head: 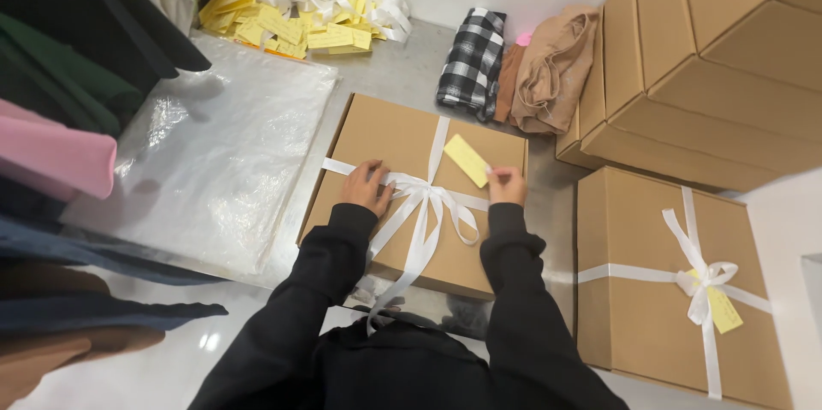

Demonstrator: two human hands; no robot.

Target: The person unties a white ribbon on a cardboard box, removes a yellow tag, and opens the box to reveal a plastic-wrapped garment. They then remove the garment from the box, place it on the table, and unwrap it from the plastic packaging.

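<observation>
Hanging garments [51,153] at far left, cut off by frame edge. Clear plastic sheet [214,145] flat on floor beside them. Kraft gift box [385,140] centre floor. Left hand [366,187] presses fingers on white ribbon bow [419,196], likely pinning knot. Right hand [507,185] pinches yellow tag [467,160] at corner, holding it above lid. Tag print unreadable. Hands apart. Finished ribboned box [634,290] right, lower edge cut off.

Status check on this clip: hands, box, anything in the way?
Left hand pressing on ribbon bow atop flat cardboard box. Right hand pinching yellow tag over the lid. Nothing in the way; second ribboned box sits apart at right.
</observation>
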